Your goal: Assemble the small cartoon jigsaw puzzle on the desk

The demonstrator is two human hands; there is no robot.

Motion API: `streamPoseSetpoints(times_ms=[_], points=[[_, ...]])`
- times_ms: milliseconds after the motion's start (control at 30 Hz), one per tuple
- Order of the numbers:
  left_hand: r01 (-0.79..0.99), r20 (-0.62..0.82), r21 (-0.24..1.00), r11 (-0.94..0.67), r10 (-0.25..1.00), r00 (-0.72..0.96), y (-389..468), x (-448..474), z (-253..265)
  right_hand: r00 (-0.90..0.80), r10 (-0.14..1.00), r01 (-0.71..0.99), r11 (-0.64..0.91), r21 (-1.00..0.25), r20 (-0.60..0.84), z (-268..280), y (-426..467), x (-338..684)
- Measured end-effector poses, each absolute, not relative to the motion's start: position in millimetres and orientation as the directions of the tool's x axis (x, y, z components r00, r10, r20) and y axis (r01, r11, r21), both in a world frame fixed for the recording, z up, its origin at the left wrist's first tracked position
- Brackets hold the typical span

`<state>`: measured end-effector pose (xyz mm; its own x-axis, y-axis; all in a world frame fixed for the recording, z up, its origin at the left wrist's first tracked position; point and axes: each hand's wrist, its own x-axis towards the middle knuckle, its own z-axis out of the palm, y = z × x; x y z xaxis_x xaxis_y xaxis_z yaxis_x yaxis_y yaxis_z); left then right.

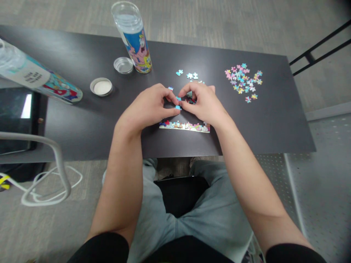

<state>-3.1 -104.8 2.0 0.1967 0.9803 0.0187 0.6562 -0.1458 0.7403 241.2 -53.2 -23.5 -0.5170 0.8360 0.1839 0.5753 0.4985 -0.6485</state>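
Note:
Two small blue jigsaw pieces (178, 107) sit between my hands, close together at the fingertips. My left hand (152, 106) pinches the blue pieces from the left, thumb below and forefinger above. From the other side, my right hand (205, 102) closes its thumb and forefinger on the upper blue piece (178, 98). Below them lies a joined strip of puzzle edge (185, 126) with a colourful print. More loose pieces lie under and behind my right hand, partly hidden by it. Several light blue pieces (192, 76) are just beyond my hands.
A pile of mixed pieces (244, 78) lies to the right on the dark table (268, 124). A printed clear tube (138, 47) stands at the back, near two round lids (101, 87). Another tube (55, 78) and a black tablet-like device (16, 120) are at left.

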Motion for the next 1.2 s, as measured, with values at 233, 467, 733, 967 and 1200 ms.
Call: streamPoseSetpoints(times_ms=[233,467,733,967,1200], points=[[0.651,0.007,0.743,-0.154,0.975,0.223,-106,-2,4,-0.522,0.834,0.499,0.467,-0.73,0.177,-18,-55,248],[0.66,0.04,0.705,-0.259,0.944,0.328,-106,26,1,-0.443,0.887,0.348,0.302,-0.887,0.128,-10,-48,304],[0.681,0.096,0.709,-0.183,0.982,0.164,-92,54,-11,-0.361,0.929,0.315,0.196,-0.929,0.073,-21,-56,333],[0.65,0.076,0.741,-0.166,0.983,0.165,-90,50,-9,-0.377,0.922,0.376,0.24,-0.895,0.089,-32,-51,333],[0.632,0.075,0.753,-0.181,0.979,0.19,-89,48,-13,-0.404,0.91,0.415,0.273,-0.868,0.093,-35,-47,334]])
